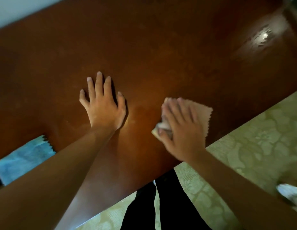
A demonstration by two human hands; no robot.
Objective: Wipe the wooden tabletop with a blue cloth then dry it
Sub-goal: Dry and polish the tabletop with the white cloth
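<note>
The dark brown wooden tabletop (152, 47) fills most of the view. My left hand (103, 103) lies flat on it with fingers spread and holds nothing. To its right, near the table's front edge, my right hand (179, 125) presses a pinkish-beige cloth (204, 112) onto the wood; the fingers lie straight over it and the thumb tucks against a bunched fold. The right hand is blurred. A blue cloth (25, 156) with a zigzag edge lies on the table at the lower left, partly hidden by my left forearm.
A bright light reflection (262, 37) shines on the tabletop at the far right. Pale green patterned flooring (260, 143) runs along the table's front edge. My dark trouser legs (161, 205) stand below the edge. A whitish object (288, 193) sits at the lower right.
</note>
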